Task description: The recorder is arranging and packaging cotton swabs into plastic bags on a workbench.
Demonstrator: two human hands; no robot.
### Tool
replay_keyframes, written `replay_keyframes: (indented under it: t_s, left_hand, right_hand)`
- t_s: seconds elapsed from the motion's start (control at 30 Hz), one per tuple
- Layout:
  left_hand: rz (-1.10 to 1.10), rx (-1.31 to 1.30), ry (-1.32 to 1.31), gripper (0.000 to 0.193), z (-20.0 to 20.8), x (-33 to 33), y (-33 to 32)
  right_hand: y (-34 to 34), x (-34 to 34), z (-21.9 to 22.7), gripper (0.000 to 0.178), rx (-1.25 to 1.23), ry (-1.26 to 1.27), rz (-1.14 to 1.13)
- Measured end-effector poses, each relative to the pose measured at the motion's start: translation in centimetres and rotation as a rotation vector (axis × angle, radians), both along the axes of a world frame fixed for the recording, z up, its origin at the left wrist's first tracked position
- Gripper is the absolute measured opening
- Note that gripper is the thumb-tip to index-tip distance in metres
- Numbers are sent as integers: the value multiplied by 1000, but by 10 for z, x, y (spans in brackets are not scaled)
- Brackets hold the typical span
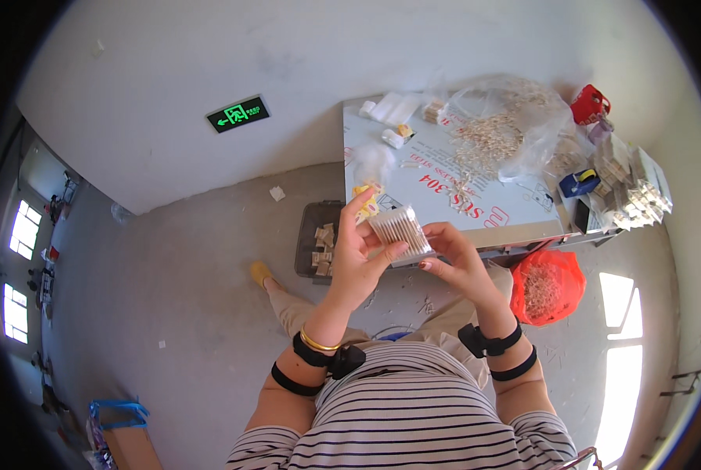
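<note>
Between my two hands, in front of the table edge, is a clear pack of cotton swabs (401,233), slightly tilted, its wooden sticks lined up side by side. My left hand (360,251) grips the pack's left side, thumb across the front and index finger raised behind. On the right end, the fingers and thumb of my right hand (454,258) pinch the pack's edge. Past the pack, loose cotton swabs (487,139) lie heaped on the metal-topped table (432,205), partly inside a clear plastic bag (542,129).
Below the table's left side sits a dark bin (307,243) with several packs in it. A red bag (565,286) of swabs stands on the floor at right. Stacked packs (636,180), a blue tape dispenser (580,183) and a red object (590,103) occupy the table's right end.
</note>
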State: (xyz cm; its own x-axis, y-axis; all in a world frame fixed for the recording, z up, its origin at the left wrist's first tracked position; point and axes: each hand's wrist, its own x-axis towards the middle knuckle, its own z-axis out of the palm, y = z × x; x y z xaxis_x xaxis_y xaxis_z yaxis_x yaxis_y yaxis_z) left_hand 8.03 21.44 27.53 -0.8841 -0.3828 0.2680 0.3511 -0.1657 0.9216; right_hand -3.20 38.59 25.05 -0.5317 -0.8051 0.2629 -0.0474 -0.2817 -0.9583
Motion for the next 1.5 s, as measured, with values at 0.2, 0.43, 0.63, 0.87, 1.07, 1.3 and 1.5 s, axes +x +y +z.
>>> replay_keyframes:
  t_s: [0.2,0.43,0.63,0.87,1.07,1.3,1.5]
  left_hand:
    - [39,-414,56,78,10,7,2]
    - [37,-676,61,29,32,19,14]
    - [76,-840,180,35,39,26,20]
    - [91,-926,225,38,43,30,19]
    - [89,-935,224,37,45,32,19]
    - [122,-918,254,36,48,34,18]
    - [206,-1007,327,49,49,36,16]
  right_hand:
    - [-1,8,-6,23,64,99,-75]
    - [8,15,0,23,60,194,-136]
    - [14,17,4,26,21,187,-108]
    - [14,22,13,26,-10,192,-92]
    - [14,23,14,24,-10,212,-87]
    - [10,25,15,24,-4,290,-144]
    - [11,28,27,24,62,411,-201]
